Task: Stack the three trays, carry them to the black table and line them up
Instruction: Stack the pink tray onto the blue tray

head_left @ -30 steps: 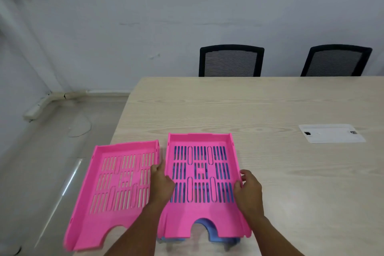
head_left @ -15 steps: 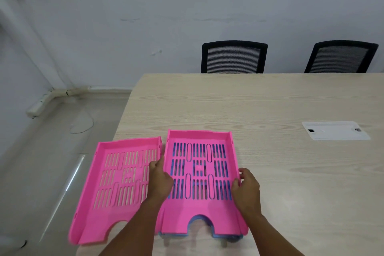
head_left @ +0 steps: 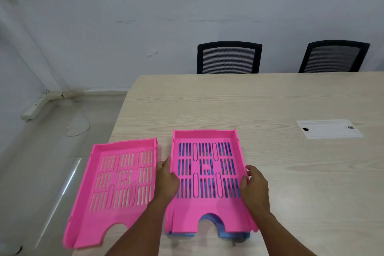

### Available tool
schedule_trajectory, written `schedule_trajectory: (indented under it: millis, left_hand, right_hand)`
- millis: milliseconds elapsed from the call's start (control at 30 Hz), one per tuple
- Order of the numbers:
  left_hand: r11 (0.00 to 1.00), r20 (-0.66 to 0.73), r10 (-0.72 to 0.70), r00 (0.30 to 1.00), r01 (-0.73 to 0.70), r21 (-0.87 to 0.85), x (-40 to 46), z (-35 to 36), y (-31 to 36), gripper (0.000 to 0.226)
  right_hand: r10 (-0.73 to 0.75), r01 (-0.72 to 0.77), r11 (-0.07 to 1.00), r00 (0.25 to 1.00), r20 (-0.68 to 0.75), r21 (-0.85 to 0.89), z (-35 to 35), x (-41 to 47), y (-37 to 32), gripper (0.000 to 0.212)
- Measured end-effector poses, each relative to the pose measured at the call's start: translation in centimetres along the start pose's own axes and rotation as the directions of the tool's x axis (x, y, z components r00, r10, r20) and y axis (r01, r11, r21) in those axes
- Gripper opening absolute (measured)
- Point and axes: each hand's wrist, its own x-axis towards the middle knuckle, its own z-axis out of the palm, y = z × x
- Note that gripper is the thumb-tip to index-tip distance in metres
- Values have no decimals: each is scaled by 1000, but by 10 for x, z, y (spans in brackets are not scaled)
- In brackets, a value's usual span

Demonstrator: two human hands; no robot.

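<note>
A pink slotted tray [head_left: 207,220] sits nested on a blue tray [head_left: 226,234], whose front edge and blue colour show under it and through its slots. My left hand [head_left: 167,181] grips the stack's left wall and my right hand [head_left: 254,185] grips its right wall. A second pink tray [head_left: 116,189] lies to the left, apart from the stack, hanging partly past the table's left edge. All stand on the light wooden table [head_left: 270,100].
A white cable cover plate [head_left: 329,128] is set into the table at the right. Two black mesh chairs [head_left: 228,58] [head_left: 334,57] stand behind the far edge. The floor drops away on the left, with a cable trunk [head_left: 39,104] along the wall.
The gap between the held stack and the left pink tray has widened. Both hands keep the same grip on the top tray's walls.
</note>
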Motion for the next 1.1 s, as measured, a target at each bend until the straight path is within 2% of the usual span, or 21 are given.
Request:
schedule_trajectory:
  millis: [333, 1100]
  left_hand:
    - [997, 0, 25, 1000, -25, 74, 2, 6, -4, 67]
    - [998, 10, 9, 1000, -10, 63, 4, -3, -3, 62]
  right_hand:
    - [23, -24, 1000, 1000, 8, 16, 0, -2, 7, 26]
    - [2, -2, 1000, 1000, 3, 24, 8, -4, 8, 26]
